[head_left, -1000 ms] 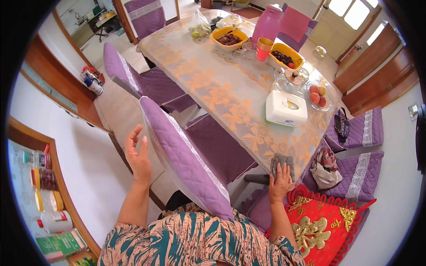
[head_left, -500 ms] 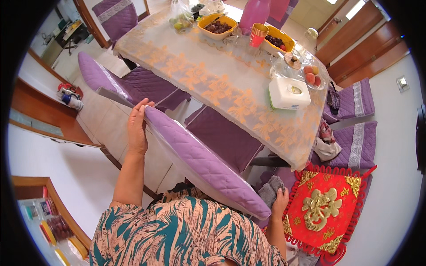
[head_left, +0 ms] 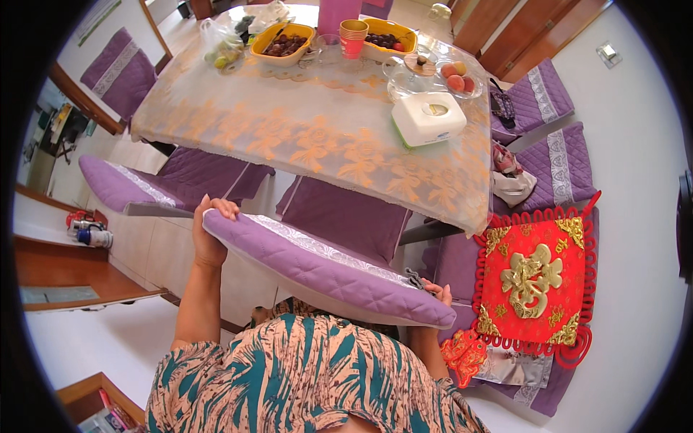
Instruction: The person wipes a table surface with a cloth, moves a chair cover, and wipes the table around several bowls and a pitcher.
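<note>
The left hand (head_left: pixel 208 238) is gripping the left end of a long purple quilted chair back with a pale lace strip (head_left: pixel 325 270), its fingers curling over the top edge, while the right hand (head_left: pixel 436 291) is grasping the right end of the same padded back, only the fingertips showing above it. The chair back is lying across the lower middle of the view, just in front of the person's patterned teal and peach shirt (head_left: pixel 303 375) and short of the tabletop under a sheer orange-flowered cloth (head_left: pixel 303 137). A white box-shaped tissue holder (head_left: pixel 429 117) is sitting near the tabletop's right edge, with a yellow bowl of dark fruit (head_left: pixel 283 43) and a stack of orange cups (head_left: pixel 352 36) at the far side. A red and gold knotted ornament (head_left: pixel 534 278) is resting on purple cushions to the right.
</note>
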Available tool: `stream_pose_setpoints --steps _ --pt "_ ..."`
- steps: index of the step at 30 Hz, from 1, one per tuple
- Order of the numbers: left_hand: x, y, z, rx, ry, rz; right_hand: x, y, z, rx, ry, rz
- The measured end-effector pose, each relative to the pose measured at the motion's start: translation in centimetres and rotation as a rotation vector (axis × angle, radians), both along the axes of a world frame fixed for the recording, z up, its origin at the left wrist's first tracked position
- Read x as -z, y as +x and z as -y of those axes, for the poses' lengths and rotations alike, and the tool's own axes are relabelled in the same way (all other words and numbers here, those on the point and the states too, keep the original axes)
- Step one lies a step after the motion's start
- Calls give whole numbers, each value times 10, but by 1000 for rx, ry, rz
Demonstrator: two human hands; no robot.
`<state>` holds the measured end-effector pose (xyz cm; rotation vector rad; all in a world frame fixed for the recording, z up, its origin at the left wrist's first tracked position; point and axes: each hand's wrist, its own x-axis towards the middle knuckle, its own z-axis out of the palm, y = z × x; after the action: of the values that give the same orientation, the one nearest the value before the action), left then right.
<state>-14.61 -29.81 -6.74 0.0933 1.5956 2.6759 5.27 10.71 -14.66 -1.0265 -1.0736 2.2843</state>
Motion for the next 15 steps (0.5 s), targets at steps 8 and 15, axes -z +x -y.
stream_pose_setpoints --steps 8,15 --pt "-7 2 -24 -47 35 23 -16 -17 -28 -94 14 -11" --pt "-10 22 -64 -68 -19 -12 -30 -49 -82 -112 1 -106"
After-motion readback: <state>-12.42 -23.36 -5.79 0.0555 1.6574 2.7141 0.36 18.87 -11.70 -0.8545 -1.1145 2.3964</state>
